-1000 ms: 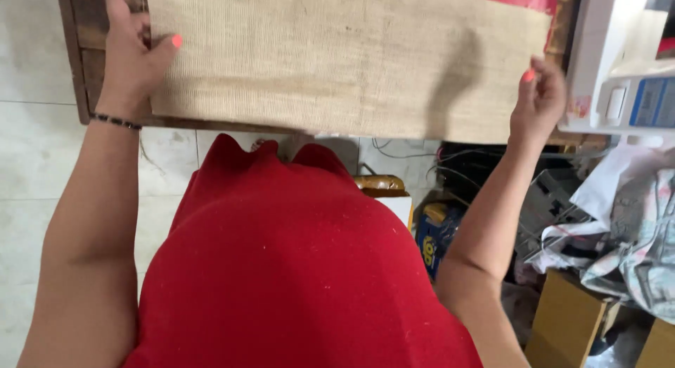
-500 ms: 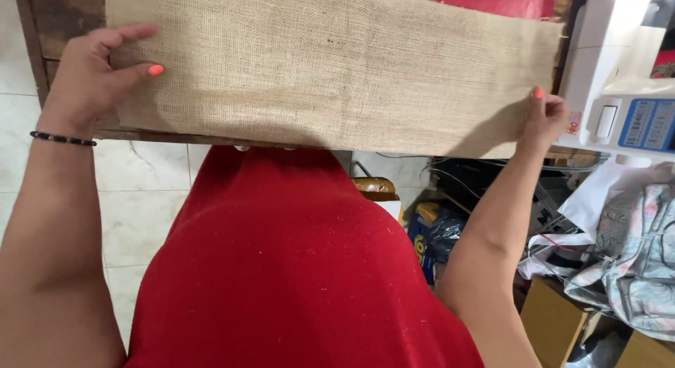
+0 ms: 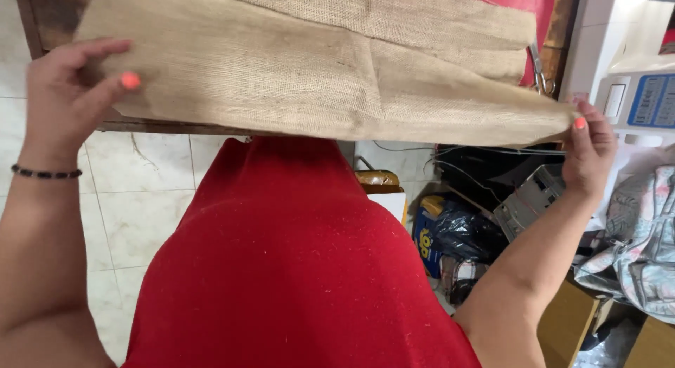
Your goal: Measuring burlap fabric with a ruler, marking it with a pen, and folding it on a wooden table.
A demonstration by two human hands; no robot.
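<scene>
Burlap (image 3: pixel 302 73) stretched across the wooden table (image 3: pixel 42 16), near edge lifted. Left hand (image 3: pixel 67 97) gripping its left end, thumb on top; right hand (image 3: pixel 589 146) pinching the right corner. Scissors (image 3: pixel 538 69) just beside, red skirt (image 3: pixel 281 269) below.

Dark wooden table (image 3: pixel 42 16), only front edge and corners visible. Burlap cloth (image 3: pixel 295 73) covers most of the top, front hem overhanging the edge. Red fabric (image 3: pixel 520 2) lies at the far right corner, scissors (image 3: pixel 538 69) beside it.
</scene>
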